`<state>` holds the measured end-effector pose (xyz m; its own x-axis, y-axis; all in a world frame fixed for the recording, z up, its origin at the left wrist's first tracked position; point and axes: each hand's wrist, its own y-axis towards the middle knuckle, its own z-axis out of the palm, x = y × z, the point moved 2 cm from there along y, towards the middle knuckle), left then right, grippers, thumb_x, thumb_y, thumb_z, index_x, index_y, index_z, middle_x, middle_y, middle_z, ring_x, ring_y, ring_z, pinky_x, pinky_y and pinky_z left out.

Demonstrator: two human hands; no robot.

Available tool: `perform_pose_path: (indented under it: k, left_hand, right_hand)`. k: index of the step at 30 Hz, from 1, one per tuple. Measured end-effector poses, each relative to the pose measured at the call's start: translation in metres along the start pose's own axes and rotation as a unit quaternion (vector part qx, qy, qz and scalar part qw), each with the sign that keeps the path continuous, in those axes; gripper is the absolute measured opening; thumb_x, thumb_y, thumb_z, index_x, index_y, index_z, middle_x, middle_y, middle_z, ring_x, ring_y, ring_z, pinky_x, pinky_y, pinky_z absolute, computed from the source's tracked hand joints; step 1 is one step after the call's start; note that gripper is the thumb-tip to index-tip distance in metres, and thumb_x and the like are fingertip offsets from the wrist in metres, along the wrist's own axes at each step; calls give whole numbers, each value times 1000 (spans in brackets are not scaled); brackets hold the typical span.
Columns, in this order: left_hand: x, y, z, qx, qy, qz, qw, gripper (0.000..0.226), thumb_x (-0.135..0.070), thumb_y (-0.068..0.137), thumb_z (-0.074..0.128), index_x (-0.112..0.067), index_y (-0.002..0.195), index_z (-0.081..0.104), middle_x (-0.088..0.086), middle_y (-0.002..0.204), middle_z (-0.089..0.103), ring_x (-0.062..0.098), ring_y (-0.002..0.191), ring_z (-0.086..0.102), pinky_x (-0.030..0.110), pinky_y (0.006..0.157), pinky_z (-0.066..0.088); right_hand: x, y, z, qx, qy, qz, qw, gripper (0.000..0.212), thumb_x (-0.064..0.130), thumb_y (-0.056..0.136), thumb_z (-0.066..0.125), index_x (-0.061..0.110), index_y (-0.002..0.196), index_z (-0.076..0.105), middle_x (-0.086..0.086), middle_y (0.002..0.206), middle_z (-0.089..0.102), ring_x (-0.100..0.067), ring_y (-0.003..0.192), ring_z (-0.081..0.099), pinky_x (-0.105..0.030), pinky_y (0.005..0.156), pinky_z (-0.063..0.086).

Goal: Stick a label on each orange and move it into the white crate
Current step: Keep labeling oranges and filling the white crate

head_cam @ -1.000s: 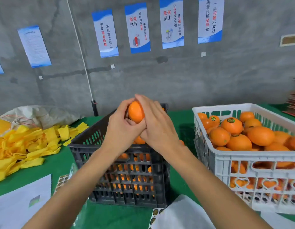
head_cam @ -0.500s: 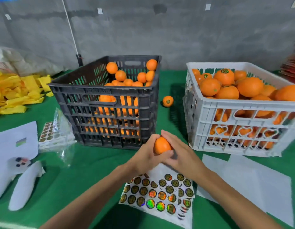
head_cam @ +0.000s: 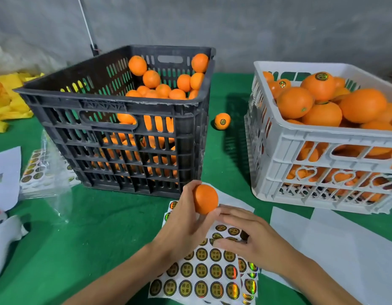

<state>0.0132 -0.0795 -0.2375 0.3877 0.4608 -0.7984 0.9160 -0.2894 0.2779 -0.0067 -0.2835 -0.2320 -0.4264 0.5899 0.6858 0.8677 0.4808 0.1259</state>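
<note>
My left hand (head_cam: 186, 225) grips a bare orange (head_cam: 205, 198) just above the near end of a sheet of round gold-and-black labels (head_cam: 203, 276) lying on the green table. Beside it, my right hand (head_cam: 250, 241) rests with its fingertips spread on the sheet's top rows, holding nothing that I can see. The white crate (head_cam: 300, 150) at the right is heaped with labelled oranges. A dark grey crate (head_cam: 116, 106) at centre left holds several unlabelled oranges.
One labelled orange (head_cam: 222, 121) lies on the table between the two crates. More label sheets in a clear bag (head_cam: 45, 170) sit at the left, with white paper (head_cam: 6, 172) and yellow foam nets (head_cam: 8, 100) beyond. White backing sheets (head_cam: 335, 249) lie at the right front.
Both hands came down from above the dark crate to the label sheet. My right hand let go of the orange and dropped onto the labels; my left hand keeps the orange.
</note>
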Motion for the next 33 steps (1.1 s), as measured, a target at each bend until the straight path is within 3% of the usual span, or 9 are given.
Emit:
perform_pose_path:
  k: [3,7,11,15,18,23,28,33]
  left_hand:
    - [3,1,1,18,7,-7,1000,62,-65,98,55,-43,143,19,-23,119,52,-1,105,60,15,83,52]
    - [6,2,3,19,10,-12,1000,62,-65,98,55,-41,143,20,-21,120,52,0,104,61,16,83,52]
    - [5,2,3,17,16,-14,1000,62,-64,97,56,-43,143,19,-21,123,49,-2,104,60,14,82,52]
    - [4,2,3,17,23,-9,1000,61,-63,98,56,-42,142,20,-21,122,49,-1,103,60,14,80,52]
    - [4,2,3,19,22,-10,1000,60,-62,98,56,-41,141,21,-20,120,49,1,99,61,15,78,51]
    - [4,1,3,17,28,-11,999,58,-62,98,55,-42,140,21,-19,121,49,0,96,63,12,79,49]
    - [7,2,4,15,28,-8,999,58,-65,98,54,-43,140,21,-20,119,49,1,94,64,13,78,49]
    - [8,1,5,12,24,-14,1000,57,-65,97,54,-45,139,21,-21,119,49,0,95,63,10,78,48]
  right_hand:
    - [2,-1,-1,-32,24,-18,999,38,62,90,68,50,126,66,35,143,51,4,138,46,-16,114,34]
    - [1,-3,1,-59,47,-18,997,30,50,95,68,37,122,74,27,136,60,-2,135,52,-23,112,42]
    - [3,-3,1,-75,85,-21,993,21,35,93,71,32,114,78,23,127,67,-4,130,57,-21,108,44]
    - [8,-3,2,-133,-7,-64,989,21,35,91,71,25,106,82,21,120,72,-1,120,64,-28,101,53]
    - [8,-4,0,-174,-144,-165,960,20,35,90,75,21,101,84,11,115,76,-5,112,69,-34,94,59]
    - [4,-4,-6,-135,-200,-243,939,27,45,92,77,20,103,81,7,117,74,-11,113,68,-31,96,56]
    - [4,-1,-8,-97,-244,-267,927,22,43,98,69,23,99,79,9,117,72,-11,112,65,-31,92,55]
    - [9,-3,-7,-87,-229,-253,936,37,54,93,71,19,97,81,8,119,73,-13,112,66,-31,92,56]
